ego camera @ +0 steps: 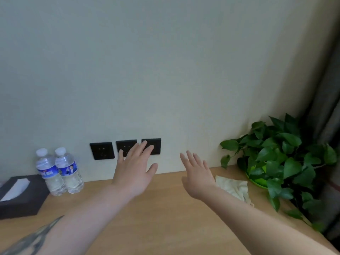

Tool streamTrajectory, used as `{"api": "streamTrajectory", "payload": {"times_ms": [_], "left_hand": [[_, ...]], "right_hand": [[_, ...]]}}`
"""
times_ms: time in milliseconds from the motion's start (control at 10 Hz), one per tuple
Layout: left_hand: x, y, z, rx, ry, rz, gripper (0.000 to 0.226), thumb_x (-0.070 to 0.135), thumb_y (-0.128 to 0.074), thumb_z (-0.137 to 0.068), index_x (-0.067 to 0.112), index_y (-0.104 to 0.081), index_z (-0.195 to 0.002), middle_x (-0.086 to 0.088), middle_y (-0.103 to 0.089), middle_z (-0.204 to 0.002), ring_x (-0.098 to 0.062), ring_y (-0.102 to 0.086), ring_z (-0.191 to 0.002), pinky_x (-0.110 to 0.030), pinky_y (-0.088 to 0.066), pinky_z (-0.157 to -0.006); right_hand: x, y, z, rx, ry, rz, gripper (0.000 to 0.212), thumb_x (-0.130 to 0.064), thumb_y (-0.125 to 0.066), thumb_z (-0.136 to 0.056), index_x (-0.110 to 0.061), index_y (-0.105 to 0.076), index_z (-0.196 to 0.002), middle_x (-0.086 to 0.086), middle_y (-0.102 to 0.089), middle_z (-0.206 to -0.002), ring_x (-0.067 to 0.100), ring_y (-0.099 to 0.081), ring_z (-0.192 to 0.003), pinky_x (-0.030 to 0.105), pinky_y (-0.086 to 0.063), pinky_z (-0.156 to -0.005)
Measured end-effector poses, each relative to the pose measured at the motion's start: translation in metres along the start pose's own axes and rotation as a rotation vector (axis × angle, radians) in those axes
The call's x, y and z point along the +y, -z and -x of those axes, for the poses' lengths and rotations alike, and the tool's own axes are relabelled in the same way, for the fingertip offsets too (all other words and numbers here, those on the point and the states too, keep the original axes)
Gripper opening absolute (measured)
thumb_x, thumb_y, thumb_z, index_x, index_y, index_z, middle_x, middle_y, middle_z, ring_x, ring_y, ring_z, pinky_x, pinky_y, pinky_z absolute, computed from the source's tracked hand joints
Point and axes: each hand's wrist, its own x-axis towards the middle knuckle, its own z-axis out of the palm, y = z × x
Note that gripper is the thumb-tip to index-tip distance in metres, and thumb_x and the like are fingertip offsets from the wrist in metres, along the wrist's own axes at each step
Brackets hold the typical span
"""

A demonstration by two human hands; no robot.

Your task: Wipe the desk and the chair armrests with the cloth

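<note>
Head view of the desk at the wall. We see both arms stretched forward above the wood. The left hand is flat, fingers spread, holding nothing; its fingertips overlap the sockets in this view, though we cannot tell whether they touch the wall. The right hand is likewise spread and empty, raised just left of the cloth.

The cloth lies crumpled on the desk, between the right hand and the plant, and nobody holds it. We judge that wiping has not begun and that the right hand is placed to take the cloth, being the nearer one. The bottles and the tissue box stand at the far left against the wall, the plant in the right corner; this leaves the middle of the desk bare for wiping, but these things would have to be wiped around or shifted.

Hidden or unclear: the chair and its armrests are out of frame. The right forearm covers the near edge of the cloth. The plant's pot shows only as a green rim under the leaves, and the bottle labels are too blurred to read.
</note>
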Motion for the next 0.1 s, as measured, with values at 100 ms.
{"api": "streamTrajectory", "payload": {"times_ms": [100], "left_hand": [[-0.0213,0.0258,-0.0096,0.046,0.032,-0.162,0.063,0.054,-0.018,-0.095,0.033,0.005,-0.15,0.01,0.019,-0.158,-0.013,0.019,-0.144,-0.052,0.005,-0.115]], "right_hand": [[-0.0308,0.0335,-0.002,0.239,0.16,0.127,0.073,-0.03,-0.03,-0.098,-0.029,0.029,-0.141,-0.006,0.034,-0.146,0.019,0.031,-0.138,0.044,0.015,-0.113]]}}
